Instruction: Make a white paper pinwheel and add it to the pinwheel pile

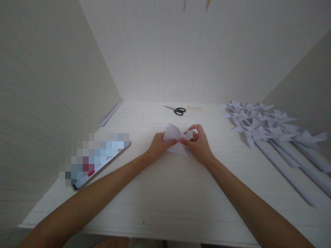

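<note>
Just nearer the person than the black-handled scissors (175, 109) on the white surface (160, 203), a curled piece of white paper (171, 133) is held in both hands, the left hand (156, 147) pinching its left part and the right hand (202, 146) its right, thumb tips close together, though the small folds between them are hard to make out. Left of the scissors and nearer the person lies a phone (102, 163); right of them rest paper pinwheels (254, 130), with rolled paper tubes (284, 173) extending nearer the person.
</note>
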A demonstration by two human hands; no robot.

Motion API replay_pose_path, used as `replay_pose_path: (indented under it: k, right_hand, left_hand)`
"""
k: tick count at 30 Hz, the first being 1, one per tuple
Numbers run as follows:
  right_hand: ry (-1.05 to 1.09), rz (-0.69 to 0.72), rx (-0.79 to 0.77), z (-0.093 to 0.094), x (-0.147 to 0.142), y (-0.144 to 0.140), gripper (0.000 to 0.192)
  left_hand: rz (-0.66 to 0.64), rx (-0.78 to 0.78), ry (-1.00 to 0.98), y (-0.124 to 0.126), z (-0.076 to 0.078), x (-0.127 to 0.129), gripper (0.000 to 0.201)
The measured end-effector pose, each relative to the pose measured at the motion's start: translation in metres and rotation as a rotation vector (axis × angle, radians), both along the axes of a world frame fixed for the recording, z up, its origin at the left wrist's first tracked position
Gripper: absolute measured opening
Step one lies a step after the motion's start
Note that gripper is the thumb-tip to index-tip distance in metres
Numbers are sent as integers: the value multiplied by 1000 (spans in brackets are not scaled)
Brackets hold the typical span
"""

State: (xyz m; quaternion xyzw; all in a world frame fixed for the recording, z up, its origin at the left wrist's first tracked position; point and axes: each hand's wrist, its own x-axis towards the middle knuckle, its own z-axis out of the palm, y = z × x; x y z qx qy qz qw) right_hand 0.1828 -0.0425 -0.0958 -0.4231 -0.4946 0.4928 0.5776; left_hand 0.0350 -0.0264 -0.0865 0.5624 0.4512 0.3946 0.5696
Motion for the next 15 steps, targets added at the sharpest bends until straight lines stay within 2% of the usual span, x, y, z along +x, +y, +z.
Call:
replay_pose_path:
  k: [10,15]
  right_hand:
    - [-51,8,-21,-1,2,0,49]
    - [-110,-1,-4,-1,2,0,48]
  left_hand:
    - [2,-59,-72,4,-5,-1,17]
    - [-25,-35,-58,3,-6,-1,20]
